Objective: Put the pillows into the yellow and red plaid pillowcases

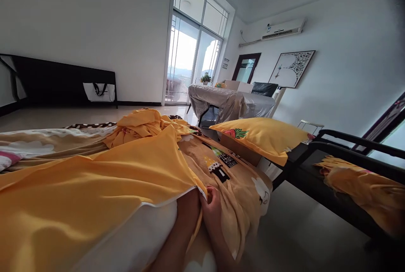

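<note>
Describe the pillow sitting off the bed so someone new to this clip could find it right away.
Start at the bed with its yellow cover, where the right hand pinches the cover's edge. Look right, past the bed's corner, to the black chair beside it. The pillow rests there, plump and yellow; unlike the crumpled yellow fabric nearby, it has a red-and-green print at one end.

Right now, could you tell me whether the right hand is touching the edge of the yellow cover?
Touching. The head view shows the right hand pinching the corner edge of the yellow cover, with the fingers curled over its white-trimmed hem and no gap between them.
</note>
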Demonstrator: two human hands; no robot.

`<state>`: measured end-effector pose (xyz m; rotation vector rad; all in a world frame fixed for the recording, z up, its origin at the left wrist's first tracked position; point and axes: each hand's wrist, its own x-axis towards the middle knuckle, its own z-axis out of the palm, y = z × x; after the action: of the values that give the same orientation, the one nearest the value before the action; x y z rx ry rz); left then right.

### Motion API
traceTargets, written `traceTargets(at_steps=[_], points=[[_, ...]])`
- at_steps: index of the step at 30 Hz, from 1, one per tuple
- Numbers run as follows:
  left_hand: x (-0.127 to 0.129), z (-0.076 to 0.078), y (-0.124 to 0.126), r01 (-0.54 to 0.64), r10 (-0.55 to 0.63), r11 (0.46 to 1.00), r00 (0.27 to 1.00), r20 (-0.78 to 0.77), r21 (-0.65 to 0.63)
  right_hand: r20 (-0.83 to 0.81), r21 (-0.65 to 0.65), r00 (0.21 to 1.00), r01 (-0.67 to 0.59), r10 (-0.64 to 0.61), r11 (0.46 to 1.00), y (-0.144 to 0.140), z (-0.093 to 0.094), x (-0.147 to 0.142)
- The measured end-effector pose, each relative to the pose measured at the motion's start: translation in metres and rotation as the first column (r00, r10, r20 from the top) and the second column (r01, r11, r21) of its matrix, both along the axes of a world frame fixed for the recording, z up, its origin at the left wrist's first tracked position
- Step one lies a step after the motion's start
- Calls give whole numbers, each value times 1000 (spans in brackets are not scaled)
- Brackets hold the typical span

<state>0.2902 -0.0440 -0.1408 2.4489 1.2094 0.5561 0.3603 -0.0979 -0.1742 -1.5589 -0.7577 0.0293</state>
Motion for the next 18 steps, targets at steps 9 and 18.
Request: traceTargets(at_steps=[9,18], points=[[-2,9,-4,2,6,991,998,-60,137,-136,-182,895,-444,425,877,-19,23,31],[-2,7,-10,-35,47,972,998,-46,234,-333,-435,755,-655,565,618,-21,43,81]])
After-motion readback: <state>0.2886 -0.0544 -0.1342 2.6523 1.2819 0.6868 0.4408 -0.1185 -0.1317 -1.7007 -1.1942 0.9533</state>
